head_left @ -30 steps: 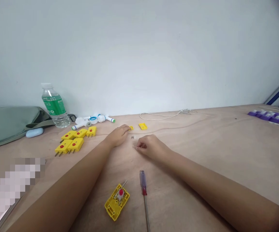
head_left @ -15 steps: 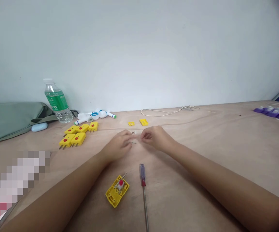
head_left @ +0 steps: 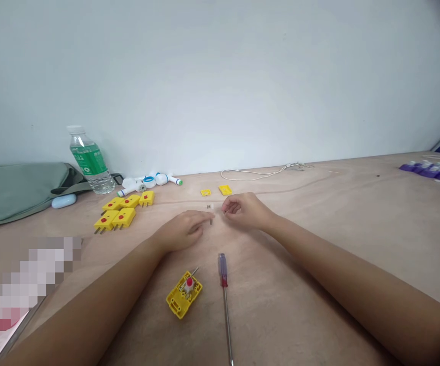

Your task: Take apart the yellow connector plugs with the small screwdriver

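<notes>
My left hand (head_left: 184,229) rests on the table with its index finger stretched out, its tip at a small metal pin (head_left: 211,221). To its right, my right hand (head_left: 247,211) has thumb and fingers pinched together around a tiny dark piece too small to name. A little white and metal part (head_left: 210,207) lies between and beyond the fingertips. Nearer to me is an opened yellow plug housing (head_left: 182,300), with a red button and a metal prong inside. Beside it lies a screwdriver (head_left: 223,269) with a clear and red handle.
Two yellow covers (head_left: 225,190) lie beyond my hands. Several yellow plugs (head_left: 123,218) sit at left, near white tubular parts (head_left: 149,182), a water bottle (head_left: 90,160), a blue case (head_left: 63,201) and a green bag (head_left: 18,193). A white cord (head_left: 250,178) runs along the wall.
My left hand has drawn slightly left and nearer, its index finger now extended at the metal pin. My right hand stays pinched, nearly in place, and the small white part shows more fully.
</notes>
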A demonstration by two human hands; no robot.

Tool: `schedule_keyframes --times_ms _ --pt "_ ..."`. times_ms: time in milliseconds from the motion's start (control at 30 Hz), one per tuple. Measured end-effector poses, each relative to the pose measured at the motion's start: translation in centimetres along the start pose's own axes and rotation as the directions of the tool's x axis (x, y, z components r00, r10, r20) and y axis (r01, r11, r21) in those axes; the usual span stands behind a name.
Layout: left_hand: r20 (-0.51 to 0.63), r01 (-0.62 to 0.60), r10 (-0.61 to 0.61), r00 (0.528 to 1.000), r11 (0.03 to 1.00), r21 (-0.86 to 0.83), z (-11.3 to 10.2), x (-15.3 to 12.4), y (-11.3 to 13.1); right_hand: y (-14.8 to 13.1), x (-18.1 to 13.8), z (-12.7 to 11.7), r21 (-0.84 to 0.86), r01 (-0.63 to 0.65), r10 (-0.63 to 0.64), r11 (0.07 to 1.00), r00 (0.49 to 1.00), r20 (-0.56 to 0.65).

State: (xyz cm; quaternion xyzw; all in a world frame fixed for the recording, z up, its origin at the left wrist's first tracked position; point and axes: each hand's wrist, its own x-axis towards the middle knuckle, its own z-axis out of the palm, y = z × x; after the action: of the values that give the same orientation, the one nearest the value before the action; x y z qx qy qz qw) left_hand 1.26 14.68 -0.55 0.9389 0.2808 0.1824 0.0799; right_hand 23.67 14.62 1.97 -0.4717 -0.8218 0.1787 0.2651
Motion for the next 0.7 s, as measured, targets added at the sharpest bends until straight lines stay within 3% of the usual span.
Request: schedule_keyframes --times_ms 367,700 --pt "0.006 -0.013 0.012 1.000 0.999 0.048 -0.1 0.3 0.3 0.5 -0.1 -0.3 -0.163 0.032 -0.033 0.986 0.999 -0.004" --pt "0.030 -0.029 0.027 0.999 0.995 0.094 -0.2 0.3 0.3 0.9 0.1 -3.9 -0.153 -0.024 0.031 0.988 0.999 0.041"
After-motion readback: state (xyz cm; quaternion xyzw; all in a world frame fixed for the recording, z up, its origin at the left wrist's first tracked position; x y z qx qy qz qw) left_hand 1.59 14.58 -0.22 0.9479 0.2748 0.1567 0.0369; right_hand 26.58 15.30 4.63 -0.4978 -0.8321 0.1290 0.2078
